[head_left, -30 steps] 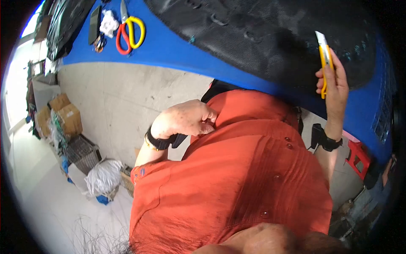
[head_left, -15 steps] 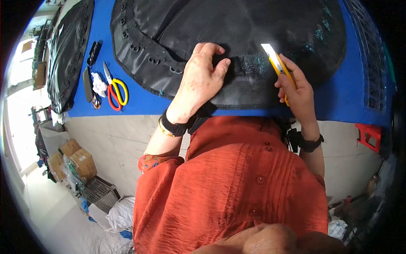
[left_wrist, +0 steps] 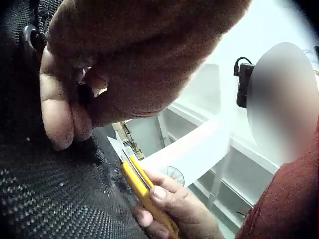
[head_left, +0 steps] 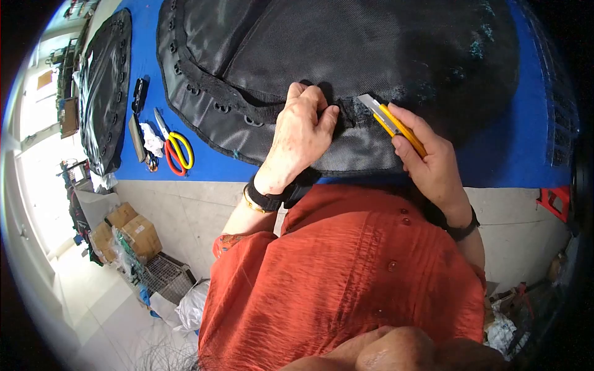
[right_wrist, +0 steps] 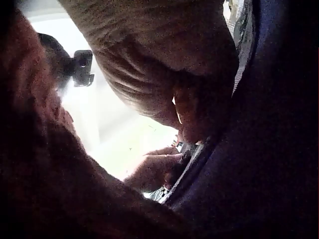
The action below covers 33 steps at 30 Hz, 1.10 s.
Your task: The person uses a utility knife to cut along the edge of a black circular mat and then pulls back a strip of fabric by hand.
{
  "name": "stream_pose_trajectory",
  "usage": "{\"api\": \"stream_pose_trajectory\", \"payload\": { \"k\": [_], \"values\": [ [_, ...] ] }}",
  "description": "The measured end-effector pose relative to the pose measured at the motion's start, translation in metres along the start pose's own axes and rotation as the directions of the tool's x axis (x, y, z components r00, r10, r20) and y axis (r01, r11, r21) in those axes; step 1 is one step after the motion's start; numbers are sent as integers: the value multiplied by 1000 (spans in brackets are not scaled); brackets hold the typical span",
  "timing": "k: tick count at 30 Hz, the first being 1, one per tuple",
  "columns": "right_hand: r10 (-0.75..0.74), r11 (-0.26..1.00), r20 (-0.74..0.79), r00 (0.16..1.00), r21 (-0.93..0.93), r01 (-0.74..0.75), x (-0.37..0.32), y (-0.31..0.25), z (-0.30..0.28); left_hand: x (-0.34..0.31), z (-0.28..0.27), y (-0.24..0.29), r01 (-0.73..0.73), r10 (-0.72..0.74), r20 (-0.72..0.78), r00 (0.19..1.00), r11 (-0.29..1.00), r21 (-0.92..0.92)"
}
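A large black mesh fabric piece with a rounded edge lies on the blue table. A black strap with small loops runs across it toward the left hand. My left hand rests at the strap's end, its fingers curled and pinching the dark material; the fingertips are partly hidden in the left wrist view. My right hand grips a yellow utility knife with the blade out. That blade points toward the left hand, close over the fabric beside the strap's end. The right wrist view is mostly dark.
Scissors with red and yellow handles lie at the left, beside a crumpled white scrap. Another black mesh piece lies farther left. Cardboard boxes stand on the floor, and a red stool is at right.
The left hand has come up from my waist onto the fabric and curled its fingers at the strap. The right hand has brought the knife left and down toward it.
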State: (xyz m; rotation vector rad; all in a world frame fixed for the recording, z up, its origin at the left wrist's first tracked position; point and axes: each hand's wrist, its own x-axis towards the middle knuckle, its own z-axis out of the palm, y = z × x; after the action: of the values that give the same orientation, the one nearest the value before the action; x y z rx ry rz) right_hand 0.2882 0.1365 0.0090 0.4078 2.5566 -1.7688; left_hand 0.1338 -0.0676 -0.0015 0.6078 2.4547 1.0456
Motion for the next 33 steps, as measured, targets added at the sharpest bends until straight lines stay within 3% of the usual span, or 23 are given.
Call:
{"api": "stream_pose_trajectory", "payload": {
  "k": [6, 15, 25, 33],
  "values": [
    [-67, 998, 29, 997, 11, 67, 8, -3, 7, 2, -3, -2, -79, 79, -5, 997, 995, 57],
    [-140, 987, 24, 990, -78, 141, 14, -3, 17, 1, -3, -1, -24, 24, -2, 1000, 1000, -12],
    [-219, 967, 12, 976, -127, 219, 16, 0, 20, 0, -2, -3, -80, 81, -38, 996, 997, 9],
    [-130, 983, 68, 989, -122, 138, 8, -8, 10, 0, 2, -9, -67, 66, -34, 997, 997, -26]
  ]
}}
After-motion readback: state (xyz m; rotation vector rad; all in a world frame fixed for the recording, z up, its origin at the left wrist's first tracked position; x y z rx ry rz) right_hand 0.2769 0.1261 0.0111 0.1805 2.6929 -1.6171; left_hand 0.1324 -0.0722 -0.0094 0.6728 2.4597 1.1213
